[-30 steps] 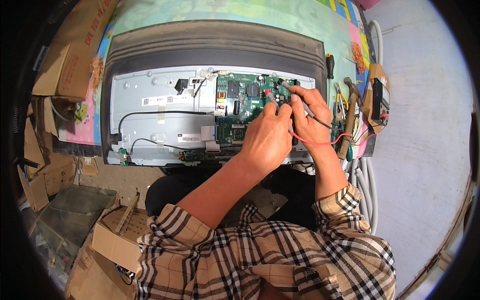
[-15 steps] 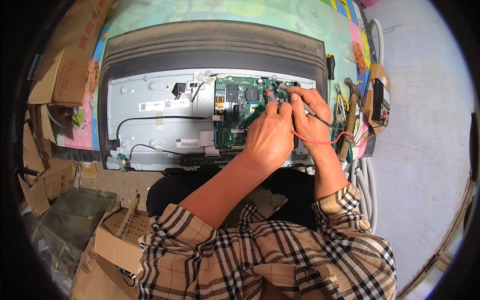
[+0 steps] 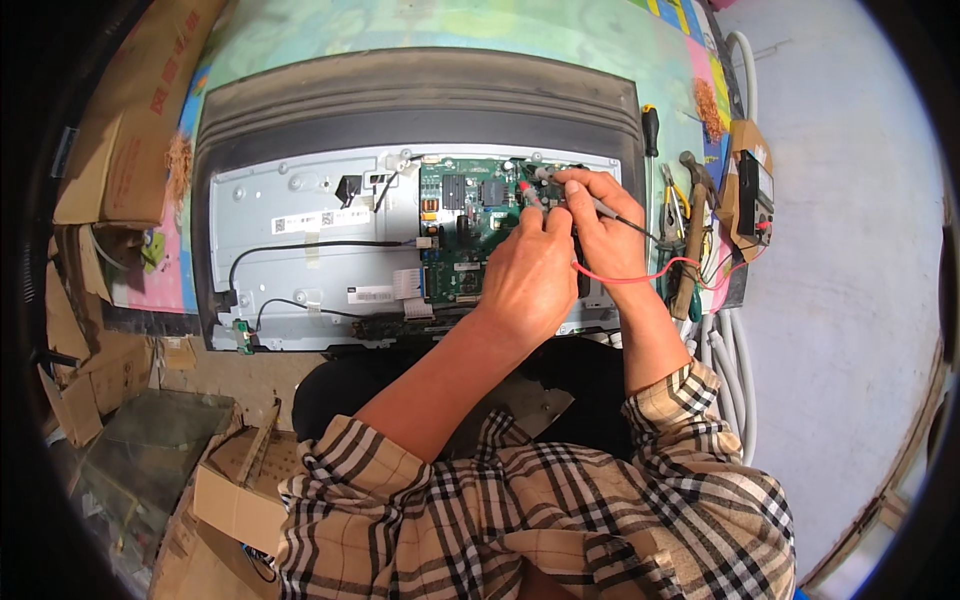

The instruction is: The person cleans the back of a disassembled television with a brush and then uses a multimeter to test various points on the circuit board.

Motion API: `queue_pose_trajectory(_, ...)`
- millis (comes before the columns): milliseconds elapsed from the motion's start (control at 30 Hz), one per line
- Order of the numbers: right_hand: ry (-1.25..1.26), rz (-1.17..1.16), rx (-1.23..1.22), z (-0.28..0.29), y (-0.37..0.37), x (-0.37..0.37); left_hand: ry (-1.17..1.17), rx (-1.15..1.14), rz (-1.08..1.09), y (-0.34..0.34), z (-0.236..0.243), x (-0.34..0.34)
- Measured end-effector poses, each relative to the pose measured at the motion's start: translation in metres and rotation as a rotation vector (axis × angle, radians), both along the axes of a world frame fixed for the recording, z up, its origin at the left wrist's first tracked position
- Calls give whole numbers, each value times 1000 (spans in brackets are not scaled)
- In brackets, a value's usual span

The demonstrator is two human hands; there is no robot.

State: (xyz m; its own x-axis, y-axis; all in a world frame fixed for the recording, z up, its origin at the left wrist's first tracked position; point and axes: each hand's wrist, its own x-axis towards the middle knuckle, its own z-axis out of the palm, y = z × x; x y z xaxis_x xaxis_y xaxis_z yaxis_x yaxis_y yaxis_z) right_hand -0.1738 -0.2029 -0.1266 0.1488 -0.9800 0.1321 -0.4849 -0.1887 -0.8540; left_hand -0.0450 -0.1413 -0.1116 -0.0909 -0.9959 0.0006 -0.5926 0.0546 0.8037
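A green circuit board (image 3: 465, 200) lies on the grey metal back panel (image 3: 260, 185) of an opened flat television. My left hand (image 3: 530, 275) is closed around the red multimeter probe (image 3: 527, 190), its end over the upper part of the board. My right hand (image 3: 612, 240) pinches the dark grey probe (image 3: 603, 208), whose end is also over the board's upper right part. Exactly where the tips touch I cannot make out. The red lead (image 3: 640, 279) runs right to the multimeter (image 3: 757, 195), which rests against a cardboard box. My hands cover the board's right side.
A hammer (image 3: 688, 270), pliers (image 3: 675, 205) and a yellow-black screwdriver (image 3: 650, 130) lie right of the panel. Cardboard boxes (image 3: 110, 160) stand at the left. Grey pipes (image 3: 735, 385) run beside the table's right edge. A ribbon cable (image 3: 408, 285) joins the board's left side.
The whole view has shifted a little, so the panel sits slightly lower and further left. Both hands keep their hold on the probes over the board.
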Motion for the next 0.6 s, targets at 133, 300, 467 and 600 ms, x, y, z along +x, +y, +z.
queue_pose_trajectory(133, -12, -15, -11, 7, 2, -2, 11, -46, -17, 0, -2, -4)
queue_pose_trajectory(300, 8, 38, -66, 6, 1, -4, -14, -179, 10, 3, -13, -5)
queue_pose_trajectory(467, -6, 16, -52, 2, 2, -7, -25, -98, -32, 2, -7, -8)
queue_pose_trajectory(600, 5, -3, -64, 3, 2, -11, -20, -102, -52, 1, -7, -10)
